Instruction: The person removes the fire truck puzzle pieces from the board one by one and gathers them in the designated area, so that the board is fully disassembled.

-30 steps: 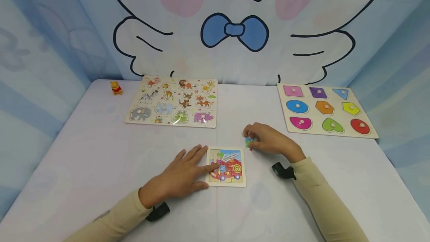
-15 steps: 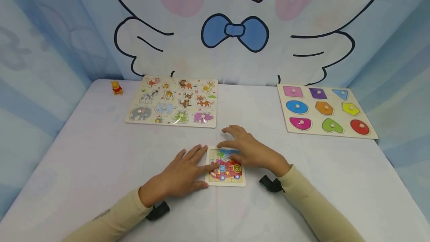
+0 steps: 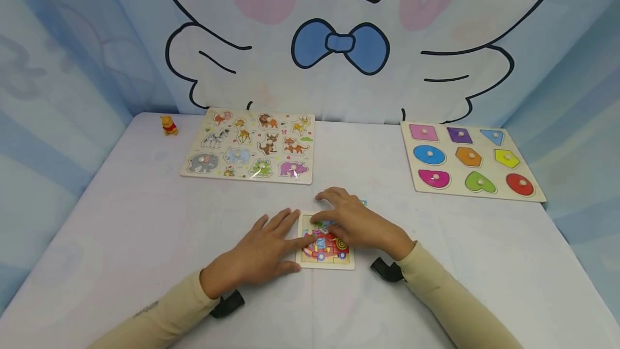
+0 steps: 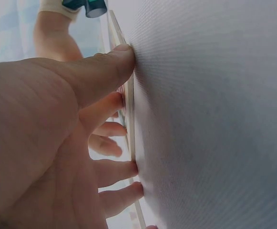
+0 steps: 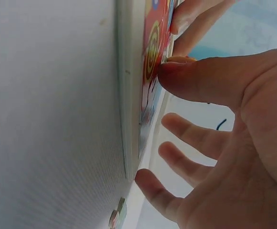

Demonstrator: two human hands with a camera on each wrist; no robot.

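A small wooden jigsaw [image 3: 326, 256] with a red vehicle picture lies in a pale frame at the table's middle. Along its left side my left hand [image 3: 261, 252] lies spread, thumb at the near corner and one fingertip on the picture; the left wrist view shows the thumb [image 4: 105, 71] against the frame's edge. My right hand [image 3: 360, 225] is over the upper right part, thumb and index finger around a small blue piece [image 3: 329, 223], mostly hidden, low over the picture. Its other fingers are spread in the right wrist view. Another small piece [image 3: 364, 203] lies just behind this hand.
An animal peg board [image 3: 247, 147] stands at the back left, a shape peg board [image 3: 450, 163] at the back right. A small yellow bear figure [image 3: 169, 125] is at the far left corner. Patterned curtains surround the table.
From the loose pieces right of the jigsaw, my right hand has moved left over the picture, then slightly further left and nearer. My left hand has kept its place.
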